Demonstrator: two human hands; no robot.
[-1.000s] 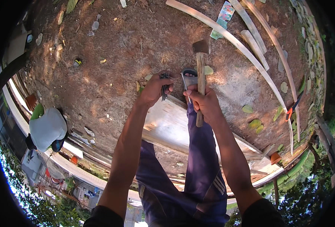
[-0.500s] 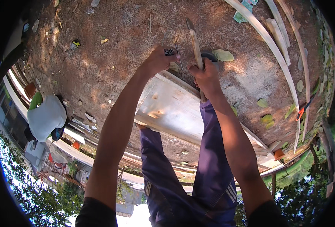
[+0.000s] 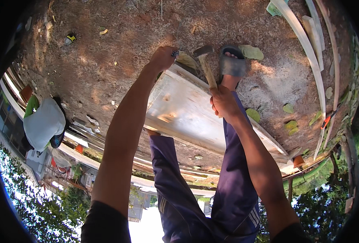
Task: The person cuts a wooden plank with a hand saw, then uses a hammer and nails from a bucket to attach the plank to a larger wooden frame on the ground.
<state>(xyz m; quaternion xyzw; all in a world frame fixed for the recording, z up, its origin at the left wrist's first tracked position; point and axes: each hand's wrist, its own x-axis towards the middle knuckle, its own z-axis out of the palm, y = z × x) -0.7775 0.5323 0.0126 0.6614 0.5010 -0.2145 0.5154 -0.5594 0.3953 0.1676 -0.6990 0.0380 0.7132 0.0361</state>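
My left hand (image 3: 163, 58) is closed at the far left corner of a shallow wooden frame with a pale panel (image 3: 183, 113). A few dark nails (image 3: 175, 53) poke out between its fingers; their points and exact number are hidden. My right hand (image 3: 225, 101) grips the wooden handle of a hammer (image 3: 207, 71) over the frame's right-hand side. The dark hammer head points away from me, a short distance right of my left hand. Tilted between my legs, the frame has thin wooden strips along its edges.
A dark sandal (image 3: 233, 65) on my foot stands just right of the hammer. Long curved-looking wood strips (image 3: 299, 44) lie at the right, near an orange-handled tool (image 3: 326, 122). Far left, a person in a pale shirt (image 3: 45, 123) bends down. Dry leaves (image 3: 251, 52) dot the dirt ground.
My right hand has drawn nearer to me with the hammer, whose head has turned and come lower. My left hand has shifted slightly left, at the frame's corner. My sandalled foot now shows more.
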